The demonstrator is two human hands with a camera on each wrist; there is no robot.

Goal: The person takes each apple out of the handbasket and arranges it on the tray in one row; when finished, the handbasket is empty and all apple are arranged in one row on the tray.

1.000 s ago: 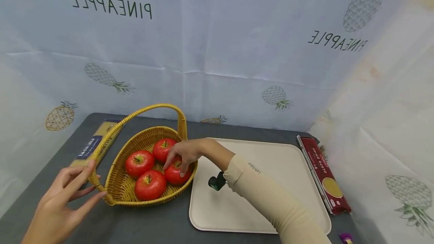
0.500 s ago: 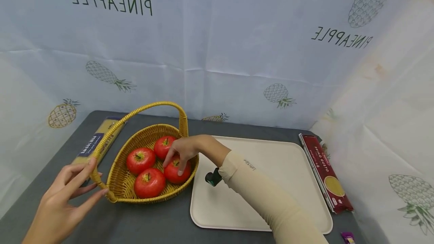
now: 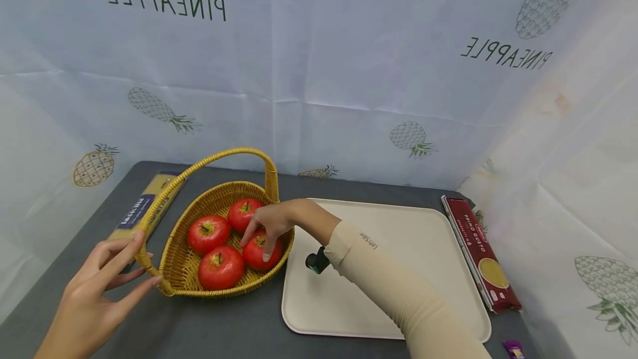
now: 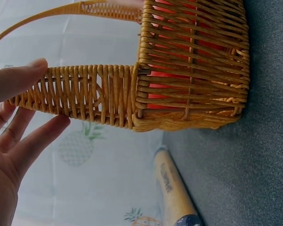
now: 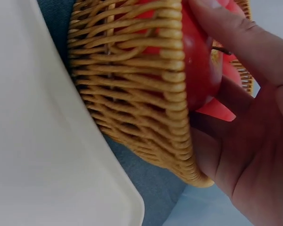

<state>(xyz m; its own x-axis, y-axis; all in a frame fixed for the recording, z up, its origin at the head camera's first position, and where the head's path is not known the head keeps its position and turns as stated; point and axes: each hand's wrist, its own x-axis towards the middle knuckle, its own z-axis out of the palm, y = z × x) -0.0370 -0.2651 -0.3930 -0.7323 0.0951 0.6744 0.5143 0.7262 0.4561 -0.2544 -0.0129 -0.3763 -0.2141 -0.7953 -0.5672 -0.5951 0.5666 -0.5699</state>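
Note:
A yellow wicker basket (image 3: 219,195) with a tall arched handle (image 3: 224,152) holds several red apples. My left hand (image 3: 89,295) pinches the lower left end of the handle between thumb and fingers. In the left wrist view, those fingers lie against both edges of the woven handle (image 4: 92,89). My right hand (image 3: 271,221) reaches in over the right rim, its thumb and fingers around the rightmost apple (image 3: 255,259). The right wrist view shows that apple (image 5: 198,66) inside the rim, with the fingers partly hidden behind it. Other apples (image 3: 221,268) lie beside it.
A beige tray (image 3: 319,314) lies right of the basket, under the right forearm. Beyond it is a red spaghetti packet (image 3: 480,254), with a small purple wrapper (image 3: 513,349) in front. A yellow and blue spaghetti packet (image 3: 144,204) lies behind the left hand. Pineapple-print cloth (image 3: 339,82) hangs at the back.
The head view has shifted slightly. Both hands stay in place, the left at the handle and the right around the apple in the basket.

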